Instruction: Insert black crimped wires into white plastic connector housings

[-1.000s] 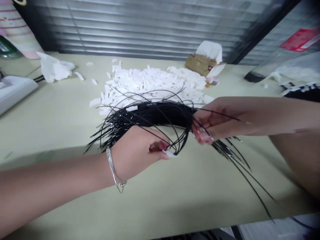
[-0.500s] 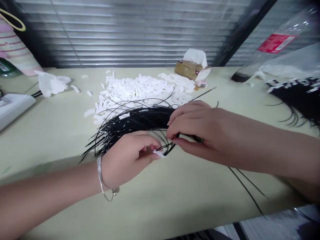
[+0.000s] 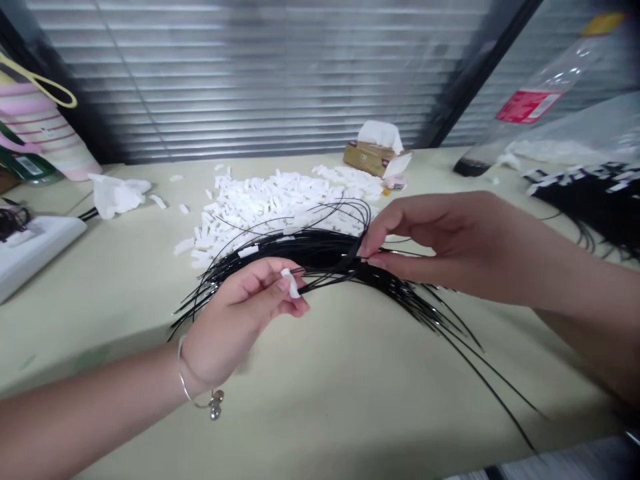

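Note:
Between the thumb and fingers of my left hand (image 3: pixel 245 300) is a small white connector (image 3: pixel 291 283). Several thin black wires (image 3: pixel 325 275) run out of it to the right. My right hand (image 3: pixel 425 240) pinches these wires near their other end, where some curl upward in loops. Below and behind both hands lies a thick bundle of loose black wires (image 3: pixel 310 245), with their tips fanned out at left and right. A few white connectors rest on that bundle. Behind it spreads a heap of white connectors (image 3: pixel 275 197).
At the back stand a tissue pack (image 3: pixel 367 159) and a tilted-looking bottle (image 3: pixel 523 110) with dark liquid. More black wires with white connectors (image 3: pixel 590 200) lie at right. A striped tumbler (image 3: pixel 55 137), crumpled tissue (image 3: pixel 117 195) and white power strip (image 3: pixel 45 247) are at left.
My left hand has moved left and turned, showing the white connector more fully. My right hand has shifted slightly right, and the wires between the hands are now stretched straighter.

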The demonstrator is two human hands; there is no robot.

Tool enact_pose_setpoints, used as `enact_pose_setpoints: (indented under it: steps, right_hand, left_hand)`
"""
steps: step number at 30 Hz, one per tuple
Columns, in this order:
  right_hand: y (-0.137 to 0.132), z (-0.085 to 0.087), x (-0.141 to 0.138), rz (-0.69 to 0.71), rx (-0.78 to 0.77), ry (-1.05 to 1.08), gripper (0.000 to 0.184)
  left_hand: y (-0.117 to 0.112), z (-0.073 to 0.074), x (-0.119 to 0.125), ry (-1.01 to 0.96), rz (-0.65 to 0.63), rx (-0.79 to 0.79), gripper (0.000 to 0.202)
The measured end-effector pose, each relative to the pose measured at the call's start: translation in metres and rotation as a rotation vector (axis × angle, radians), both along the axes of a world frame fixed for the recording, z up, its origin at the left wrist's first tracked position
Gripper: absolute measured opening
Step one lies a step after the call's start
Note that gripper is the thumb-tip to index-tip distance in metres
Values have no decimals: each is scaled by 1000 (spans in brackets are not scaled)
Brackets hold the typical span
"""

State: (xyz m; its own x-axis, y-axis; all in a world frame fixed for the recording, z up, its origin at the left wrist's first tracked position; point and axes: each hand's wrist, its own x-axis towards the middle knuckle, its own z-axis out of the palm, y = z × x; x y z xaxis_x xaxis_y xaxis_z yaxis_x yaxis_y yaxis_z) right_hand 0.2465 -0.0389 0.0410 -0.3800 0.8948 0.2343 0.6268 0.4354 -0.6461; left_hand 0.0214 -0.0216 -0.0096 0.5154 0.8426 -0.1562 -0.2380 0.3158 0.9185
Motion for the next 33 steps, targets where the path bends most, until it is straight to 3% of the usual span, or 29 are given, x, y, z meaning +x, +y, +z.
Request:
enact_pose_setpoints:
  steps: [2, 4, 8, 11, 13, 15, 18, 21, 25, 33]
  right_hand:
    - [1, 3, 1, -11, -31, 110, 4]
    - [6, 8, 5, -106, -38, 300, 5]
    - [30, 26, 23, -475, -58, 844, 17]
    - [41, 35, 34, -691, 50, 1052, 30]
    - [36, 33, 30, -654, 196, 970, 30]
    - [21, 24, 15, -498, 284, 715, 18]
    - [-2, 4, -13, -197, 148, 214, 6]
    - [-10, -16, -31, -57, 144, -86, 10]
    - [-6, -27, -32, -49, 176, -126, 12]
    - [-10, -27, -32, -41, 240, -162, 12]
  left_hand:
    - [3, -1, 0, -41, 59, -45, 7]
    - [5, -2, 0, -62, 126, -89, 9]
    - [8, -4, 0, -34, 186, -61, 13]
    - [7, -4, -1, 122, 158, 78, 19]
    - [5, -2, 0, 223, 111, 141, 24]
    - [2, -1, 1, 248, 57, 129, 27]
    - [-1, -1, 3, 208, -2, 61, 18]
    - [-3, 0, 4, 183, -47, 4, 8]
    - [0, 1, 2, 167, -87, -57, 7]
    - [7, 0, 1, 100, -143, -118, 10]
